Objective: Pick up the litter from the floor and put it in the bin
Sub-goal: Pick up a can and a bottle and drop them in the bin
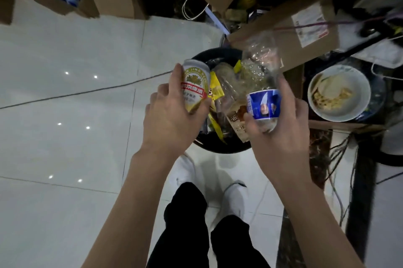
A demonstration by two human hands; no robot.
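Bin [220, 148] rim mostly hidden behind both hands and the litter; wrappers [216, 89] inside are blurred, print unreadable. Left hand [172, 115] wrapped around a beer can [194, 87], tilted over the bin's left edge. Right hand [281, 134] grips a crushed clear plastic bottle [261, 84] with blue label, apparently above the bin's right edge.

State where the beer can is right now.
In the head view, the beer can is held in the left hand, above the black bin's left rim, beside yellow wrappers.
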